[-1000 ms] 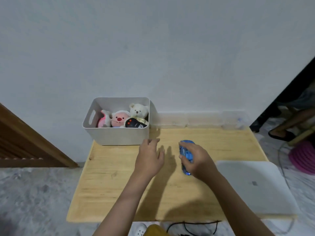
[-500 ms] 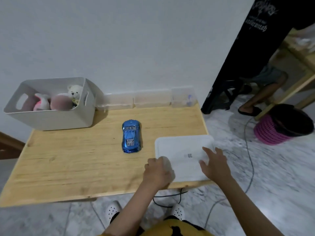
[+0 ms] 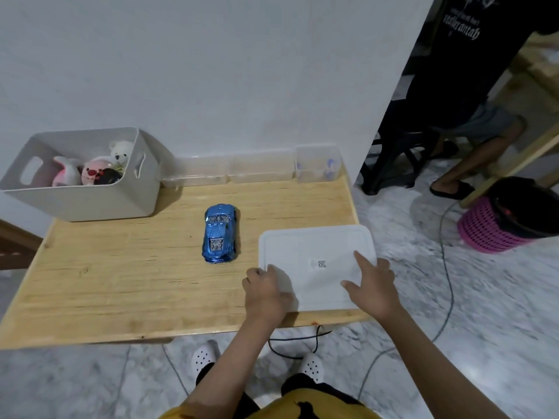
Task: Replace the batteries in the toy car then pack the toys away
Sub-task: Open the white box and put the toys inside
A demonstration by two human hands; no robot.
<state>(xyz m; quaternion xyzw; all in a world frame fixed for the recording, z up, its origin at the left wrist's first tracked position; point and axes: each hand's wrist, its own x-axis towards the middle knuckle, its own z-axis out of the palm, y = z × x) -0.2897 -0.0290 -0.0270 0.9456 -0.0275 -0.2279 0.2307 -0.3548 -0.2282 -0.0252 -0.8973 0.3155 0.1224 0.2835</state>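
Both hands on white lid (image 3: 314,261), lower right of frame: left hand (image 3: 266,293) grips its near-left corner, right hand (image 3: 370,290) flat, fingers spread. Blue toy car (image 3: 220,233) centre of wooden table (image 3: 121,273).

**Soft indoor light, wide-angle bend, blurred edges**

Evenly and rather dimly lit, with a cool grey cast on the wall (image 3: 211,71). Soft shadow right of the toy car (image 3: 220,234) and under the bin (image 3: 90,189). No harsh glare; faint sheen on the white lid (image 3: 317,252). Strongly bowed at the borders. Smeared by motion over the marble floor (image 3: 484,297) at right; sharpest near centre.
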